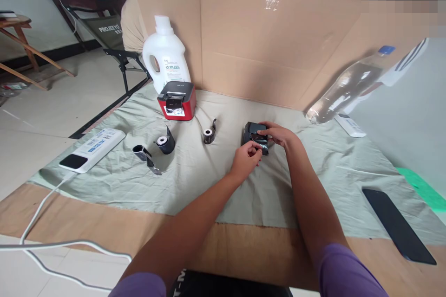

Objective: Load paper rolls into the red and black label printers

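A small black device (248, 134), which looks like a portable receipt printer, sits on the cloth with a glossy black strip (265, 150) hanging from its front. My right hand (278, 133) grips the device along its right side and top. At the front, my left hand (247, 157) is closed, its fingertips pinching the end of the strip. Just left of my hands stands a paper roll with a dark outer face (209, 136), its tail curling up. Farther left are a larger dark roll (166, 144) and a loose curled dark strip (141, 152).
A red and black printer (188, 102) stands before a white detergent bottle (170, 55). Cardboard (244, 46) walls the back. A clear bottle (348, 88) leans at the right. A white power strip (94, 146) lies left, a dark phone (397, 225) right.
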